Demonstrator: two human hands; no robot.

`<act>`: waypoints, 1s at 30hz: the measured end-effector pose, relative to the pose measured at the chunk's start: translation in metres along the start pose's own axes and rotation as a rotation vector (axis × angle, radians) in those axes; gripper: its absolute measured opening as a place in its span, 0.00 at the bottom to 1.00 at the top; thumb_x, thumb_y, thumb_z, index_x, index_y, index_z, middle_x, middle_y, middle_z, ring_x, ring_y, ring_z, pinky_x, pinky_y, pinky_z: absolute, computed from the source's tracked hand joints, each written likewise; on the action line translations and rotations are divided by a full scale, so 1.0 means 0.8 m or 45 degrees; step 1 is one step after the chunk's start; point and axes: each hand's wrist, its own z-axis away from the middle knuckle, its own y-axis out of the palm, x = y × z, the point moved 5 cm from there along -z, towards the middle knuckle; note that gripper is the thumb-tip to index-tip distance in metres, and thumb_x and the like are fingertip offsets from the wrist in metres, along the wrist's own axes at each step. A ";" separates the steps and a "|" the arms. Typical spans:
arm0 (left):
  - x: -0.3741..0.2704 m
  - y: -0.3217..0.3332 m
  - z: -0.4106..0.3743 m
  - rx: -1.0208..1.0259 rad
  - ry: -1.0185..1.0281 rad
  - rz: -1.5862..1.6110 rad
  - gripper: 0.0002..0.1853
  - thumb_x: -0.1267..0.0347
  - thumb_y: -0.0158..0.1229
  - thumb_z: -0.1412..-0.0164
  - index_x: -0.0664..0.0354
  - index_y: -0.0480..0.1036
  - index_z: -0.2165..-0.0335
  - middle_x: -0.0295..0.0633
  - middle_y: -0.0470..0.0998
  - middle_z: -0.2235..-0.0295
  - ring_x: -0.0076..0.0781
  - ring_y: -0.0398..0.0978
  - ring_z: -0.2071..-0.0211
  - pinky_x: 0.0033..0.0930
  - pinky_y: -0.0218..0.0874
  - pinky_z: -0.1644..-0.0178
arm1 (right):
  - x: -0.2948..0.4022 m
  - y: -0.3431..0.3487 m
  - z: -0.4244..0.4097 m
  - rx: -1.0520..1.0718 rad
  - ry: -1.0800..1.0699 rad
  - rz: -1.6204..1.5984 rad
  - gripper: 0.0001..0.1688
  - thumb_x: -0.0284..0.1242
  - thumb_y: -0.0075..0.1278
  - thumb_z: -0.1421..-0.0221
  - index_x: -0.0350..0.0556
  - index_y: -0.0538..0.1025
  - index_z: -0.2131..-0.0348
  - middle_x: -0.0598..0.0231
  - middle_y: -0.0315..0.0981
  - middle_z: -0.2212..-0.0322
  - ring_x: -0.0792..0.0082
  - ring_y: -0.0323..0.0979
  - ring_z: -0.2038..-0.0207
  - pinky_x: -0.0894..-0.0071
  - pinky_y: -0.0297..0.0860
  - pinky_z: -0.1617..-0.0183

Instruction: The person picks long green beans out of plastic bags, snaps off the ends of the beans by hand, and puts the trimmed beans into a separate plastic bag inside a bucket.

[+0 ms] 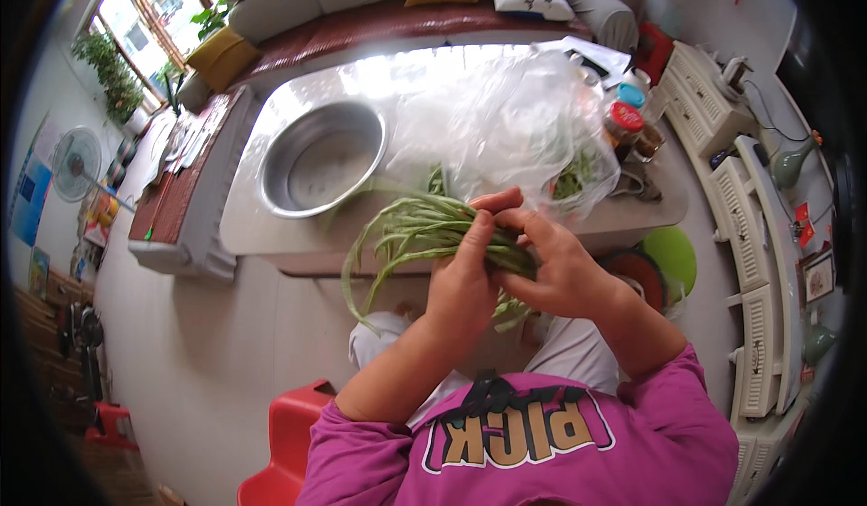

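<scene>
A bunch of long green beans [420, 225] is held over the near edge of the table, its strands drooping to the left. My left hand [467, 275] wraps around the bunch, thumb on top. From the right, my right hand [555, 255] grips the same bunch, fingers curled over its end. Behind the hands, a clear plastic bag [501, 126] spreads over the tabletop, with more green beans [576, 175] inside at its right. A round metal basin [324, 157] stands on the table at the left; no beans show in it.
The pale table [250, 228] spans the space before my knees. Jars with red [624, 120] and blue lids stand at its right end. A red plastic chair [288, 431] is at lower left, a green round stool [667, 258] under the right corner. A sofa [372, 31] lies beyond.
</scene>
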 end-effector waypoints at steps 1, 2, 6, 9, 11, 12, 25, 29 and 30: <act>0.004 -0.018 0.013 -0.042 -0.038 0.074 0.18 0.66 0.39 0.40 0.66 0.59 0.55 0.48 0.62 0.52 0.38 0.59 0.50 0.37 0.50 0.46 | -0.012 0.014 0.010 0.076 0.171 -0.369 0.17 0.22 0.46 0.52 0.37 0.65 0.59 0.60 0.68 0.68 0.70 0.69 0.69 0.78 0.66 0.66; 0.010 -0.033 0.026 -0.082 -0.076 0.150 0.18 0.66 0.39 0.40 0.66 0.60 0.55 0.48 0.63 0.53 0.38 0.60 0.51 0.37 0.51 0.47 | -0.022 0.028 0.021 0.152 0.347 -0.734 0.16 0.22 0.46 0.51 0.37 0.66 0.60 0.62 0.68 0.68 0.74 0.69 0.69 0.80 0.66 0.66; 0.022 -0.060 0.062 -0.068 -0.019 -0.108 0.17 0.67 0.41 0.41 0.67 0.62 0.57 0.49 0.64 0.53 0.38 0.63 0.53 0.37 0.53 0.48 | -0.059 0.078 0.044 0.142 0.557 -1.007 0.09 0.23 0.44 0.48 0.35 0.70 0.66 0.70 0.69 0.74 0.84 0.66 0.71 0.84 0.64 0.68; 0.033 -0.086 0.080 -0.216 -0.116 0.138 0.14 0.70 0.41 0.41 0.67 0.63 0.58 0.48 0.65 0.54 0.35 0.62 0.52 0.33 0.53 0.48 | -0.056 0.086 0.052 0.042 0.535 -0.931 0.07 0.23 0.43 0.47 0.36 0.69 0.68 0.70 0.68 0.76 0.85 0.65 0.73 0.86 0.63 0.70; 0.037 -0.092 0.090 -0.262 -0.091 0.159 0.12 0.70 0.41 0.41 0.65 0.63 0.59 0.48 0.66 0.56 0.35 0.64 0.55 0.36 0.55 0.49 | -0.059 0.088 0.059 -0.053 0.551 -0.962 0.07 0.24 0.42 0.46 0.37 0.69 0.69 0.71 0.67 0.77 0.85 0.64 0.74 0.86 0.62 0.71; 0.044 -0.098 0.096 -0.257 -0.093 0.183 0.12 0.70 0.41 0.41 0.65 0.63 0.60 0.48 0.67 0.57 0.36 0.65 0.56 0.38 0.55 0.49 | -0.069 0.087 0.065 -0.091 0.589 -0.986 0.07 0.25 0.41 0.45 0.38 0.68 0.69 0.71 0.67 0.78 0.85 0.63 0.75 0.86 0.62 0.72; 0.098 -0.162 0.139 -0.677 -0.201 -0.100 0.10 0.70 0.48 0.44 0.61 0.66 0.62 0.32 0.62 0.81 0.19 0.58 0.84 0.23 0.53 0.78 | -0.153 0.026 0.125 -0.450 0.947 -1.338 0.06 0.29 0.39 0.44 0.45 0.67 0.70 0.70 0.68 0.78 0.82 0.64 0.77 0.85 0.62 0.74; 0.118 -0.136 0.138 -0.451 -0.314 -0.188 0.16 0.72 0.48 0.44 0.64 0.64 0.56 0.36 0.70 0.65 0.17 0.61 0.82 0.19 0.55 0.77 | -0.143 0.043 0.124 -0.401 0.942 -1.381 0.07 0.29 0.39 0.44 0.45 0.67 0.69 0.67 0.69 0.75 0.80 0.67 0.76 0.84 0.63 0.73; 0.122 -0.126 0.134 -0.405 -0.329 -0.242 0.17 0.72 0.48 0.44 0.65 0.63 0.55 0.35 0.70 0.65 0.17 0.62 0.82 0.18 0.55 0.77 | -0.138 0.050 0.124 -0.382 0.941 -1.379 0.08 0.30 0.39 0.44 0.45 0.67 0.69 0.67 0.69 0.75 0.80 0.67 0.76 0.84 0.64 0.73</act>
